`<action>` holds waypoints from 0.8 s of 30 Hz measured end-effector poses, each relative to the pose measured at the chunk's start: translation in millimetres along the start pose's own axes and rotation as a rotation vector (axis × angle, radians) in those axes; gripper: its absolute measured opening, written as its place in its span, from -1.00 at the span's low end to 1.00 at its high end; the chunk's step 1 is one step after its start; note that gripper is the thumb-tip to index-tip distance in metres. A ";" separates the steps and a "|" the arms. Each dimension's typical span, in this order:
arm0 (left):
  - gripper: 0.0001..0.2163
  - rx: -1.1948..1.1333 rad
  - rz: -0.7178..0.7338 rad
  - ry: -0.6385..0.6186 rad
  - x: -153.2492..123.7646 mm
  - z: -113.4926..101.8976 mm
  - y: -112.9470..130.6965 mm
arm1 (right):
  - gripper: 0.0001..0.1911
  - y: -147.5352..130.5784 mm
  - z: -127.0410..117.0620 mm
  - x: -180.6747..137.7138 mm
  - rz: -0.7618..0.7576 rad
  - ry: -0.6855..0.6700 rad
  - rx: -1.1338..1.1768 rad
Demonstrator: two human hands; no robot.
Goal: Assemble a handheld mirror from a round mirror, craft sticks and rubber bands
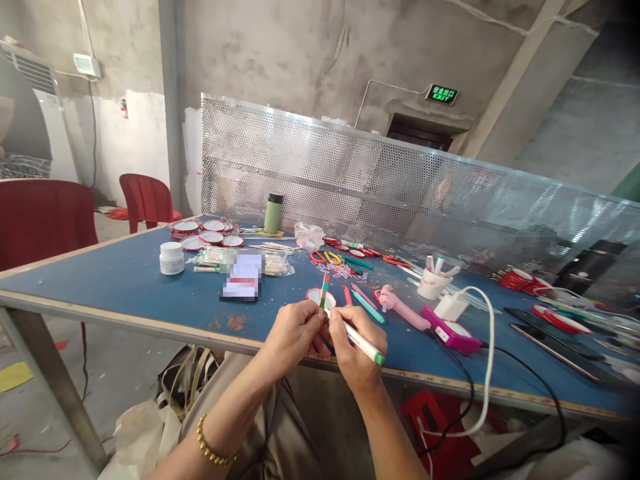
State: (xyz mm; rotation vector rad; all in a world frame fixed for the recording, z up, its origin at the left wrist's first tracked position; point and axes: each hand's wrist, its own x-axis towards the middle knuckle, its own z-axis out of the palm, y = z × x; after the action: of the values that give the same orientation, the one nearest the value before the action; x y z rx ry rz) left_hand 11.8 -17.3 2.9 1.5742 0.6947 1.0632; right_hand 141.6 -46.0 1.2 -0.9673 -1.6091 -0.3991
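Observation:
Near the table's front edge, my left hand [294,335] pinches a thin flat stick [325,288] that stands upright, banded in red and green. My right hand [361,343] is closed around a white marker with a green end [367,347], its tip pointing at the stick's lower part. Just behind the fingers lies a round white disc with a red rim [314,294], partly hidden. Pink and teal pens [367,305] rest to the right of it.
A blurred phone [243,277], a white jar [171,259] and bagged sticks [277,263] lie left on the blue table [125,280]. To the right are a pink glue gun [404,309], a purple box [453,333], a cup of pens [433,283] and looping cables. A perforated metal screen [310,167] stands behind.

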 end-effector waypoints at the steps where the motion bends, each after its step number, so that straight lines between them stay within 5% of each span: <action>1: -0.71 0.000 0.000 -0.001 0.0 -0.1 -0.2 | -0.85 0.1 0.1 0.0 0.000 -0.003 -0.005; 24: -0.73 -0.030 -0.024 -0.011 -1.2 0.8 0.0 | -0.83 2.0 0.9 -0.1 0.008 0.008 -0.020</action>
State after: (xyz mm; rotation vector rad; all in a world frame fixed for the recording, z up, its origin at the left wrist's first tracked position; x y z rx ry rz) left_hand 11.9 -18.7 2.6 1.5413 0.6864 1.0422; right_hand 142.6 -44.2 0.3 -0.9862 -1.5959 -0.4135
